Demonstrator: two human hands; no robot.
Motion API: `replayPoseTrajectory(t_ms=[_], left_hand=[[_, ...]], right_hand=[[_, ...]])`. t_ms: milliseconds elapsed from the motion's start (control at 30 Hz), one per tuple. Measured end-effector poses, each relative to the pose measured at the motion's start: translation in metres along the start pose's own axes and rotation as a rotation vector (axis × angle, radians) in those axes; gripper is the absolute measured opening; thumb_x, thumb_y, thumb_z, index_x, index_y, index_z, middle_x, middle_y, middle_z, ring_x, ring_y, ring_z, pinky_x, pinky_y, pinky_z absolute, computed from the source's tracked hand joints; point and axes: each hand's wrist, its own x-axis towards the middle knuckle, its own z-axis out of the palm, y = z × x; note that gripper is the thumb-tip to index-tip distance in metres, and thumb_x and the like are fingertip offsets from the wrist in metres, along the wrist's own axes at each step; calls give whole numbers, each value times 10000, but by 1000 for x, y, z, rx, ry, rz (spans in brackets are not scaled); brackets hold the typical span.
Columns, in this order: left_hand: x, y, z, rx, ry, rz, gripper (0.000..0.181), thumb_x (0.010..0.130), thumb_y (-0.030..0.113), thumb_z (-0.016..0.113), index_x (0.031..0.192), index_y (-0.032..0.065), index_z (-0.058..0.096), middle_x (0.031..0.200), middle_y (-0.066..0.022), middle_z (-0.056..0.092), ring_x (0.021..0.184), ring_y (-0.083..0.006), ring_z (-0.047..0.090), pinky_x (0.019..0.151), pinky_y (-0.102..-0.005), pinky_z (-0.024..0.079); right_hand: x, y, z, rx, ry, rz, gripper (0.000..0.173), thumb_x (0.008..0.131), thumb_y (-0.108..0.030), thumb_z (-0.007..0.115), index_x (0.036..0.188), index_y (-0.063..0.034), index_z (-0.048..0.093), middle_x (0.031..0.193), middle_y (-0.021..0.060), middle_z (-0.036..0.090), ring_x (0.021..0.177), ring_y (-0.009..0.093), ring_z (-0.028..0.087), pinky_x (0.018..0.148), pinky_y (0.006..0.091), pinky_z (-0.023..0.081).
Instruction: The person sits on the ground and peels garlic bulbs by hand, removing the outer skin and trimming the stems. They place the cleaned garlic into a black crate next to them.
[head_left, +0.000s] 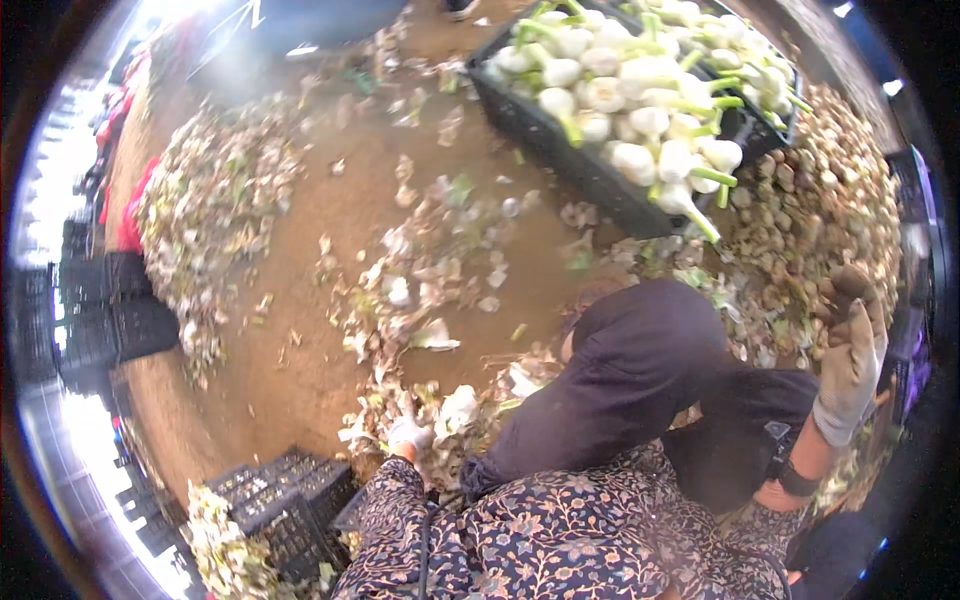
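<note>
My left hand (408, 433), in a pale glove, reaches into a heap of dry garlic skins and leaf scraps (457, 412) beside my leg. Its fingers are blurred and partly hidden, so whether they hold anything cannot be told. My right hand (851, 367), in a light glove with soiled brown fingertips, is raised beside a large pile of untrimmed garlic bulbs (832, 187). Its fingers look apart, and I see nothing held in them. Ahead, a black plastic crate (562, 157) is heaped with white garlic bulbs (607, 90) with short green stems.
A second crate of cleaned garlic (750, 64) adjoins the first. Garlic skins (225, 172) lie heaped at left and scattered over the brown floor (300, 300). Stacked black crates (112, 315) stand farther left. Another dark crate (285, 495) sits by my left arm.
</note>
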Motion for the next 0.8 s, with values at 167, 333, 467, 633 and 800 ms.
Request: replayPoseTrajectory(t_ms=[167, 333, 467, 633, 800], left_hand=[[18, 41, -49, -120, 451, -15, 829, 802, 340, 648, 1528, 148, 297, 1230, -299, 603, 1067, -375, 637, 887, -443, 508], [63, 184, -147, -283, 528, 463, 670, 858, 329, 622, 1475, 175, 410, 1445, -284, 434, 1237, -410, 526, 1080, -539, 347], [102, 315, -163, 178, 793, 733, 664, 866, 427, 603, 1470, 234, 409, 1479, -236, 399, 1383, -408, 341, 1152, -558, 207], [146, 366, -173, 315, 475, 649, 837, 835, 579, 602, 1545, 293, 262, 1607, -170, 217, 1470, -445, 174, 1173, -615, 77], [193, 231, -169, 174, 593, 379, 1004, 820, 540, 650, 1579, 179, 100, 1620, -214, 83, 1355, -414, 427, 1093, -464, 394]], right_hand=[[3, 17, -6, -18, 17, 1, 369, 1034, -154, 432, 1325, 56, 519, 1209, 125, 634, 1084, 178, 620, 913, 302, 493], [0, 14, -10, -125, 86, 63, 360, 1045, -156, 421, 1322, 49, 522, 1231, 104, 615, 1100, 172, 610, 916, 286, 494], [-1, 26, -36, -219, 118, 59, 338, 1043, -97, 382, 1295, 64, 540, 1291, 139, 568, 1128, 205, 605, 968, 310, 493], [-3, 30, -45, -253, 196, 108, 340, 1042, -100, 378, 1284, 80, 535, 1260, 135, 576, 1087, 188, 612, 889, 290, 513], [5, 20, -15, -288, 161, 116, 342, 1035, -108, 394, 1283, 83, 531, 1237, 126, 593, 1028, 169, 613, 857, 285, 507]])
